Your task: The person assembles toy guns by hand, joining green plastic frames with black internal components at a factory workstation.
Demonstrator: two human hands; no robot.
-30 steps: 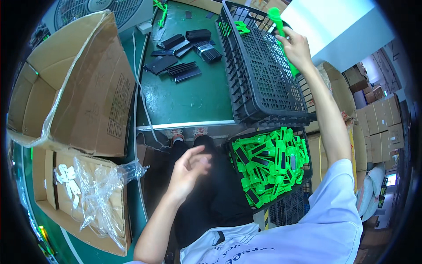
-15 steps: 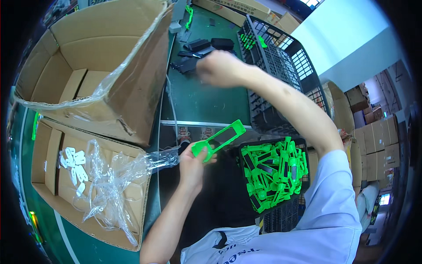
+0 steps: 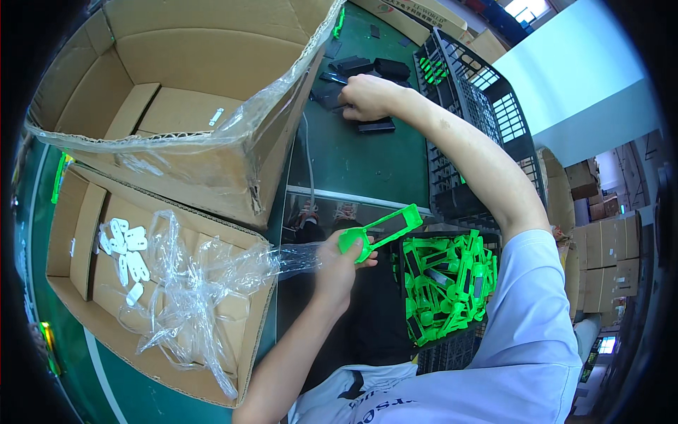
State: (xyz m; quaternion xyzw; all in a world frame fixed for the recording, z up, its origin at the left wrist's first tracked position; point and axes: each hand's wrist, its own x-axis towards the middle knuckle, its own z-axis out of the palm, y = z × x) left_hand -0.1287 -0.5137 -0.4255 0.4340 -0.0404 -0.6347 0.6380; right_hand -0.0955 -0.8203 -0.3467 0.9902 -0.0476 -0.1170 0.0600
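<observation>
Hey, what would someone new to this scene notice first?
Probably the heap of bright green pieces, right of centre. Next, perhaps, the single green piece held in the left grip near the middle, and the big open cardboard box at upper left.

Bright light whitens the pale panel and glints off clear plastic film; the green frame looks crisp, black trousers murky; edges bow toward 4 dark corners.
</observation>
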